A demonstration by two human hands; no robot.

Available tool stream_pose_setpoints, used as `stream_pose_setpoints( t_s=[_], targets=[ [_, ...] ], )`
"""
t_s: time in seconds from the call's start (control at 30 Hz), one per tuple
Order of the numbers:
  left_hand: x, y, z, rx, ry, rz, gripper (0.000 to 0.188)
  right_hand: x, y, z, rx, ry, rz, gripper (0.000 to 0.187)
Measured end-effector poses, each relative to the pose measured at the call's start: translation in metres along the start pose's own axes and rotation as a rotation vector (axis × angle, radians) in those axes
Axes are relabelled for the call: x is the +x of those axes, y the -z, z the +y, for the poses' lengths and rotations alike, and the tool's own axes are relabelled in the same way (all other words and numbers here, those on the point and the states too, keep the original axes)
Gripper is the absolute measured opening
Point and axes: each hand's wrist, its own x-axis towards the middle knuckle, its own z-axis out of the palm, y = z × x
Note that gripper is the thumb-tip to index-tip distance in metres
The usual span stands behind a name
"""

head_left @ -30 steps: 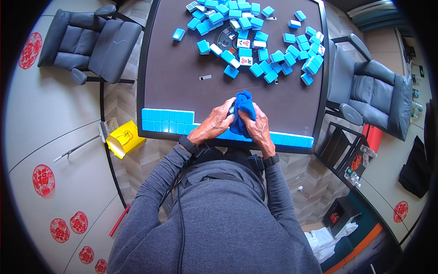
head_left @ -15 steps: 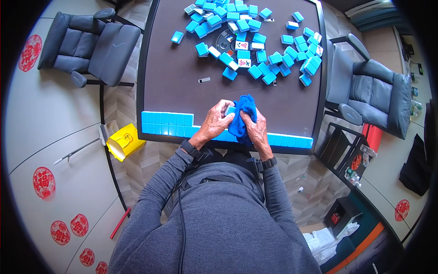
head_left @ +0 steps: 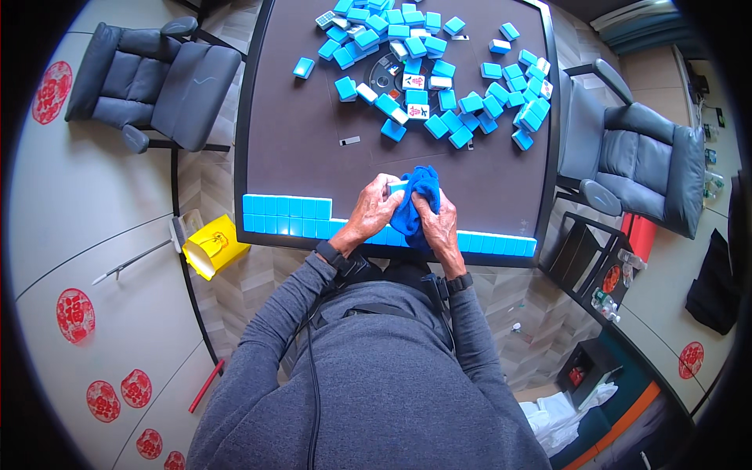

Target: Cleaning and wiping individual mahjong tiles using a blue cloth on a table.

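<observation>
Over the near part of the mahjong table (head_left: 301,168), my left hand (head_left: 374,210) pinches a blue-and-white mahjong tile (head_left: 398,188). My right hand (head_left: 440,227) is closed on a blue cloth (head_left: 421,196), which is bunched against the tile and hides part of it. Beneath my hands a row of blue-backed tiles (head_left: 497,243) runs along the near edge. At its left end a second row (head_left: 286,206) lies against the first. My wrists cover some of the row's middle.
Many loose tiles (head_left: 450,121) lie jumbled around the round centre panel (head_left: 384,72), a few showing white faces. Grey armchairs stand at the left (head_left: 168,86) and right (head_left: 634,149). A yellow bin (head_left: 213,247) is on the floor by the near left corner.
The tile between my hands has turned slightly and more of it is now behind the cloth. My hands stay in nearly the same place.
</observation>
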Motion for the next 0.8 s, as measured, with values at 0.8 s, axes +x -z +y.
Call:
stream_pose_setpoints(
  t_s=[0.8],
  targets=[
    [0.004,0.016,0.010,-0.243,0.213,-0.176,0.032,0.002,0.002,0.001,0.089,-0.084,-0.015,0.037]
  ],
)
